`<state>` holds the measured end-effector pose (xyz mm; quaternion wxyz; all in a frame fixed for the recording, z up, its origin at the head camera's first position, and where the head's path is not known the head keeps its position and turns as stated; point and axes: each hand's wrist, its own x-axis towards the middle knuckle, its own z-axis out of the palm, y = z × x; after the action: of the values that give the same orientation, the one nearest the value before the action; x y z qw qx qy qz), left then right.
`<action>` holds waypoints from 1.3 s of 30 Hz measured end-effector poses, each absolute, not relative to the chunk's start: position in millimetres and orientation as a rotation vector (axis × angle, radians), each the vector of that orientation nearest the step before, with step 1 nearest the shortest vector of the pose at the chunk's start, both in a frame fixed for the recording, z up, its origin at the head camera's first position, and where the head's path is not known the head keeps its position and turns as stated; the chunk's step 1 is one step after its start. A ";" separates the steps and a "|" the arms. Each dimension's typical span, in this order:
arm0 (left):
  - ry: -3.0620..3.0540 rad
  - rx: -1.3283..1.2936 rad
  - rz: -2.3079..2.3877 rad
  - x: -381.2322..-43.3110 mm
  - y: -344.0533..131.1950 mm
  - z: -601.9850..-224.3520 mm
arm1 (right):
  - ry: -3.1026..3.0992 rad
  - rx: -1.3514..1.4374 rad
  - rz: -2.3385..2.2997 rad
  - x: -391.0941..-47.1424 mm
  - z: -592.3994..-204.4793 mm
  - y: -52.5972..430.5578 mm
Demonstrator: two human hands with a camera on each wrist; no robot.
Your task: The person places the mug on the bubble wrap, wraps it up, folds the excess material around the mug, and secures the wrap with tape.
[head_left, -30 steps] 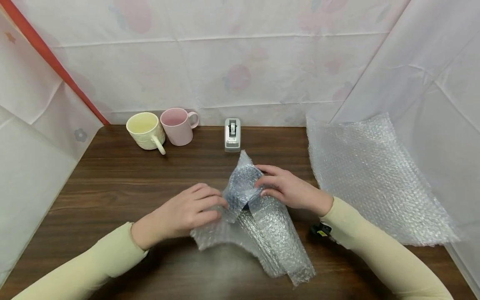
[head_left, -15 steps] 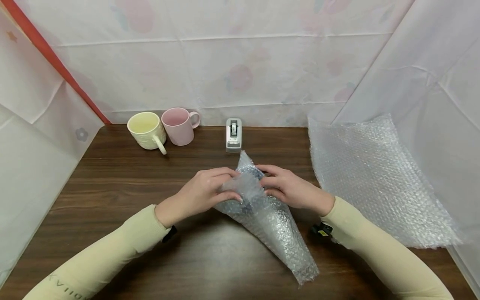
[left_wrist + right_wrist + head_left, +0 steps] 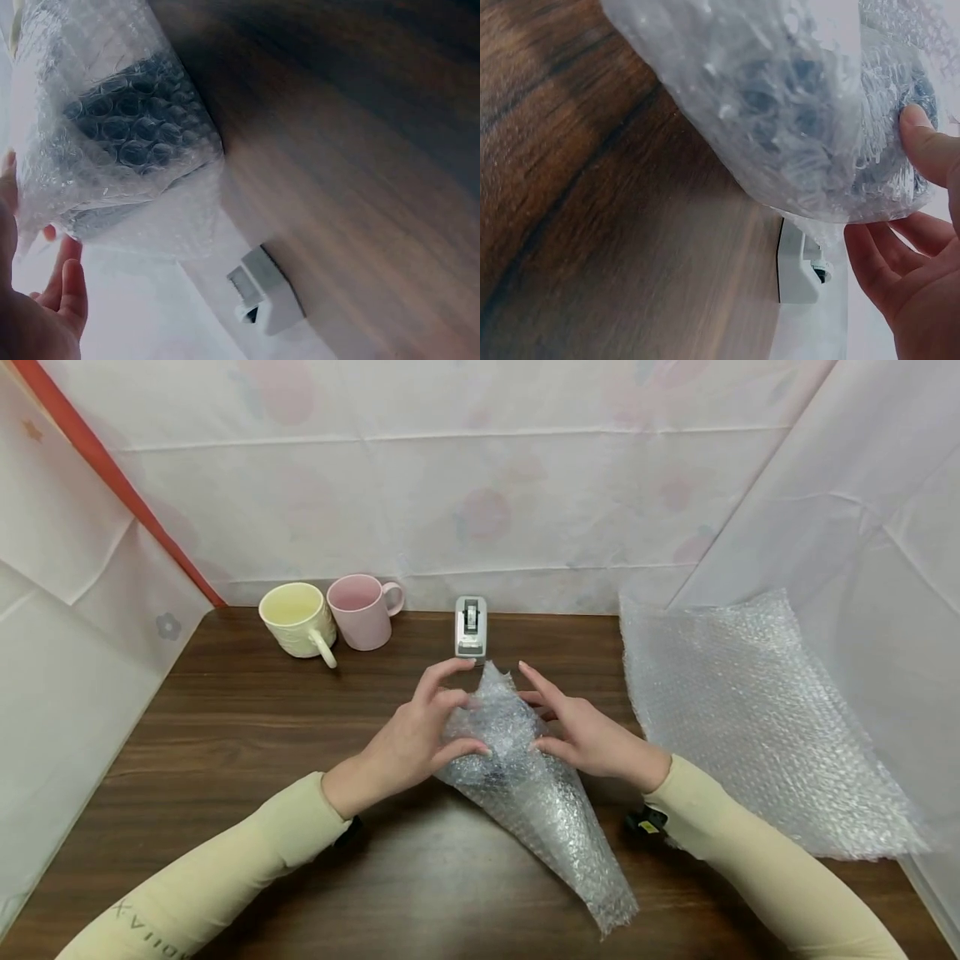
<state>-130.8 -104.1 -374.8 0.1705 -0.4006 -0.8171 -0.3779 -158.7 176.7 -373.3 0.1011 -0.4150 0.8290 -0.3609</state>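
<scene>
Bubble wrap (image 3: 536,785) is folded around a dark blue object (image 3: 131,124) in the middle of the table. What kind of object it is stays hidden by the wrap. From the left, my left hand (image 3: 405,735) holds the wrapped bundle, its thumb on the near top and index finger extended beyond it. On the opposite side my right hand (image 3: 592,735) grips it, the thumb (image 3: 922,142) pressing on the wrap and other fingers around the side. A loose tail of wrap extends toward the front right.
A tape dispenser (image 3: 471,631) stands just behind the bundle. At the back left are a yellow mug (image 3: 296,631) and a pink mug (image 3: 363,618). Another bubble wrap sheet (image 3: 750,727) lies at the right, against the curtain (image 3: 480,485).
My left hand has brought the left flap of bubble wrap over the blue object to the right, then shifted to the bundle's left side. The right hand has stayed beside it, its index finger lifting.
</scene>
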 end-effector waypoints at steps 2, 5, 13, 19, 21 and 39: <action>-2.319 -1.157 -0.979 -130.7 -104.0 -375.0 | 2.447 -1.215 -1.067 -158.6 -373.1 176.8; -2.309 -1.198 -0.847 -132.4 -104.2 -374.5 | 2.443 -1.209 -1.075 -158.4 -372.8 177.1; -2.287 -1.318 -0.472 -137.8 -106.2 -374.1 | 2.455 -1.266 -1.070 -158.9 -373.2 176.5; -2.376 -1.447 -0.472 -137.6 -106.4 -372.8 | 2.509 -1.360 -0.984 -158.3 -374.4 176.2; -2.420 -1.473 -0.493 -136.9 -107.9 -373.6 | 2.521 -1.401 -0.938 -158.0 -374.6 176.2; -2.525 -1.444 -0.502 -132.6 -103.7 -374.3 | 2.636 -1.389 -0.746 -146.3 -363.0 180.5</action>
<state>-132.6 -103.7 -374.3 0.0950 -0.4869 -0.8516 -0.1694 -146.3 180.5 -363.0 0.0351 -0.4521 0.8576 -0.2427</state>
